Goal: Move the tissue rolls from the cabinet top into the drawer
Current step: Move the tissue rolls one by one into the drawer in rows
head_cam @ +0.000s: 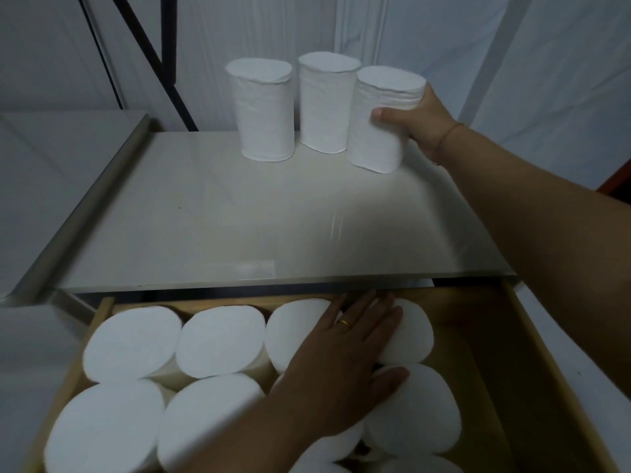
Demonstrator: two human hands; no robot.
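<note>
At the far left we see the open wooden drawer below the cabinet top, already filled along its left side with packed rolls standing on end, touching one another. Up on the cabinet top, near its back edge, the left roll stands upright, and the middle roll stands just beside it. Down in the drawer, our left hand lies flat across the tops of the packed rolls with its fingers straight and spread, holding nothing; a gold ring shows on one finger. Further right on the cabinet top, the right roll leans slightly and touches the middle roll. Our right hand grips it from its right side, the thumb pressed across the front and the fingers hidden behind it. We cannot tell whether its base rests on the surface. A thin cord circles that wrist.
</note>
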